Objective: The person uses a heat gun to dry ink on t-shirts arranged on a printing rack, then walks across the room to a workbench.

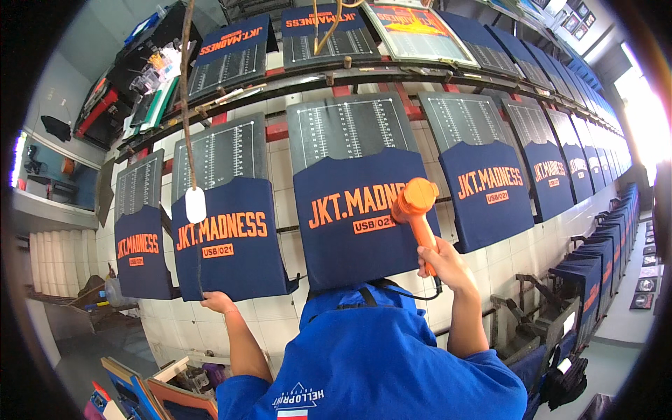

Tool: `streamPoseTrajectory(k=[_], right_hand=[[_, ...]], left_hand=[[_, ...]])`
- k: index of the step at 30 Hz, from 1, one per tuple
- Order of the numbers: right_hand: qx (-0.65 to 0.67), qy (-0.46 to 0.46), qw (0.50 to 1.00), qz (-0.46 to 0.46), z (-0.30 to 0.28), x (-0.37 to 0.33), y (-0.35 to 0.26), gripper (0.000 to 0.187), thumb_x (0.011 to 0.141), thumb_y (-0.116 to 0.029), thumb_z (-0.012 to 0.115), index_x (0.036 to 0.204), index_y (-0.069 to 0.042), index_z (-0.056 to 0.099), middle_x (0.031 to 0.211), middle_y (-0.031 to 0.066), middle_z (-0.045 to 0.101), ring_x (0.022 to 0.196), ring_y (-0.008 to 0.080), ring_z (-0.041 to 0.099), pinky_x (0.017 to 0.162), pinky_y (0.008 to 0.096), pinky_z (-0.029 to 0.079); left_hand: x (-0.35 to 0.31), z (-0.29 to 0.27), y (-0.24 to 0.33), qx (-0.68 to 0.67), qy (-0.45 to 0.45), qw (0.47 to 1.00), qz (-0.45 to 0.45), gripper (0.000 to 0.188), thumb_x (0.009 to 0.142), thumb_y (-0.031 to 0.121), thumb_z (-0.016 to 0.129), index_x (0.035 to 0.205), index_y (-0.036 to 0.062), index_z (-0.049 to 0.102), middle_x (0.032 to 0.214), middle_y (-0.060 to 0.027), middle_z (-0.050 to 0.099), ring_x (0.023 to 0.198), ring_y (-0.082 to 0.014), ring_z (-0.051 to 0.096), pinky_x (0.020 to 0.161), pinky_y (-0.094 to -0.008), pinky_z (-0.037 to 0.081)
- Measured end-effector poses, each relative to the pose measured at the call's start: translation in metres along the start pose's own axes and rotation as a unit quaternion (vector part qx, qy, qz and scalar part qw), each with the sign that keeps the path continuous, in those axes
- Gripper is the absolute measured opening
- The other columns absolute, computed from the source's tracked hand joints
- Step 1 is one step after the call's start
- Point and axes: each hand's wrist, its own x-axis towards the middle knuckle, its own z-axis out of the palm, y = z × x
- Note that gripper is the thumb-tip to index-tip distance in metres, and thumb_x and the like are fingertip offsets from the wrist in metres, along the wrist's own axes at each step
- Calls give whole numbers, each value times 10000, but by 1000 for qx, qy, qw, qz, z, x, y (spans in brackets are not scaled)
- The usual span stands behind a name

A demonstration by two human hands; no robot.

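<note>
My right hand [448, 266] grips an orange hair dryer-like heat blower [416, 210] by its handle. Its wide head is over the right part of the orange print on a navy T-shirt [350, 255], stretched on a black board with white ruler marks. A black cord [413, 297] runs from the handle's lower end. Further left, my left hand [220, 302] is at the lower edge of another navy printed T-shirt [241, 269]. Its fingers look pressed together, and what they hold is too small to make out. A thin dark line runs down the shirt to them.
A white tag-shaped piece [196, 205] hangs on a cord in front of the left shirt. More shirt boards [483, 189] line both sides of a metal rail [308, 75]. A framed screen [418, 33] lies at the back. Frames [175, 399] stand lower left; a rack [532, 315] stands right.
</note>
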Motion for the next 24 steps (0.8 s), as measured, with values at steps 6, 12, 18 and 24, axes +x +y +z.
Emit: streamPoseTrajectory(k=[6,12,18,24], right_hand=[[28,43,999,-10,6,-4,9,302,990,-274,574,1075,16,560,771,63,601,609,147,635,564,276,531],[237,47,970,-34,47,-4,-2,387,971,-198,578,1283,15,495,980,167,676,761,215,696,680,298,568],[386,-113,913,-68,144,32,14,435,761,68,571,1187,2,510,992,141,632,817,217,662,789,375,544],[211,-92,973,-28,285,52,-11,276,879,-143,614,1110,0,564,820,56,572,648,125,578,615,291,511]], left_hand=[[12,-14,-9,-39,-58,997,12,510,1039,273,339,1387,-97,391,1331,-299,528,1178,-423,567,997,-453,465],[69,-46,25,-53,-20,998,3,512,1054,269,353,1414,-95,377,1392,-291,485,1227,-395,543,1056,-431,430],[235,-77,48,-4,88,984,153,518,1059,303,336,1354,-108,442,1348,-329,512,1248,-457,504,1065,-463,391],[406,-134,116,-72,125,950,275,518,1070,292,302,1381,-99,438,1382,-315,496,1247,-422,529,1046,-468,419]])
